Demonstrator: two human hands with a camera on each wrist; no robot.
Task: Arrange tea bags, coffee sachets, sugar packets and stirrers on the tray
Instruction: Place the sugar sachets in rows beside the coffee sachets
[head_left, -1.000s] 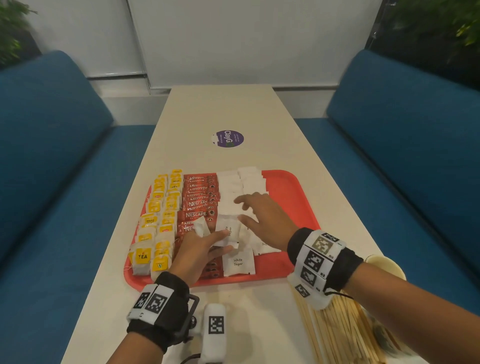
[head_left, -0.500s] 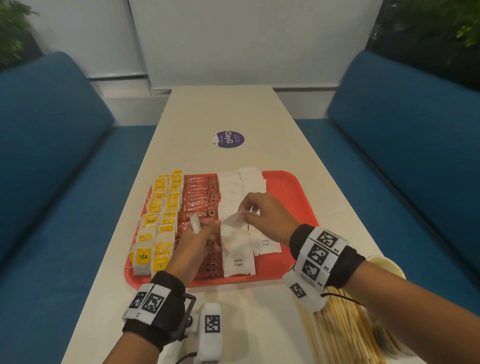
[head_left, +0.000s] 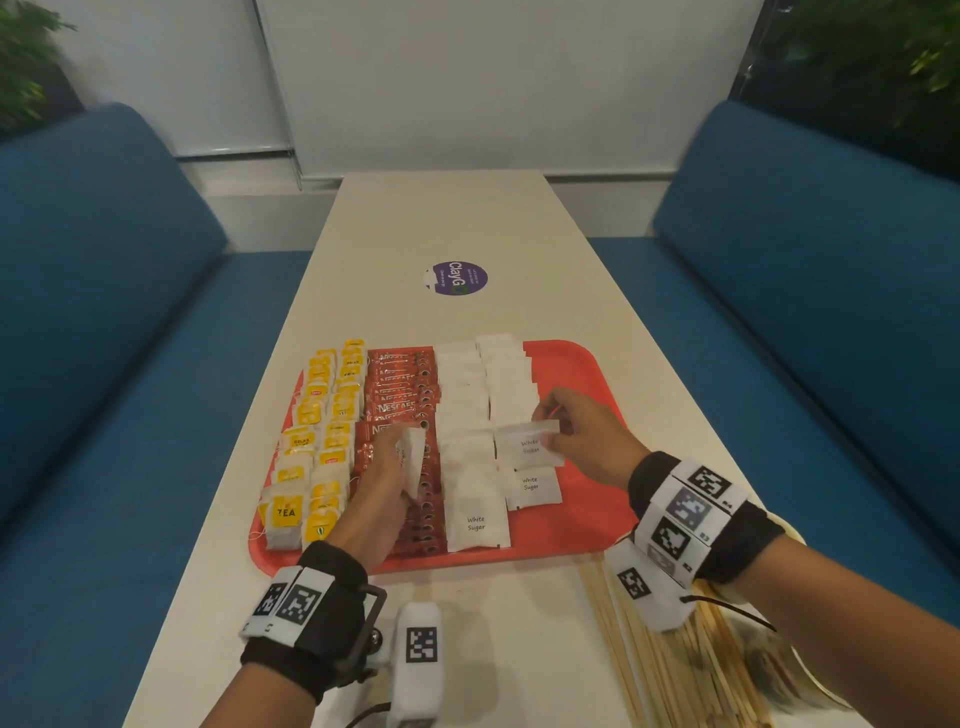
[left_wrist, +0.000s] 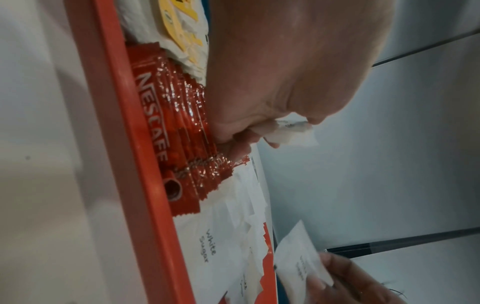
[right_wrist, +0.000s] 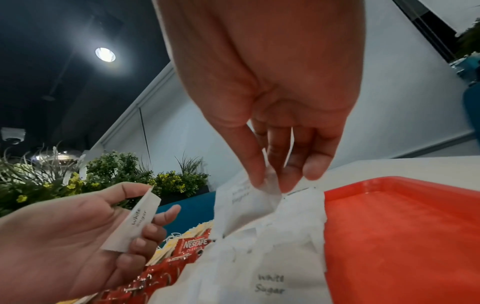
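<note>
White sugar packet (head_left: 529, 441) pinched in right hand (head_left: 587, 436) over tray (head_left: 576, 374)'s right sugar column; left hand (head_left: 376, 493) grips another (head_left: 414, 460). Lay flat w/ slight overlap, edges aligned.

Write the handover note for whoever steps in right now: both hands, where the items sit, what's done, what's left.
Left hand: holds one white sugar packet above the coffee sachets.
Right hand: pinches another sugar packet over the right sugar row.
Tray: tea bags in two rows at the left, coffee sachets next, sugar rows beside them; the right strip is bare.
Done: tea and coffee laid out, sugar mostly.
Left: set down both held packets, then move the stirrers, lying on the table near the right wrist, onto the tray.
</note>
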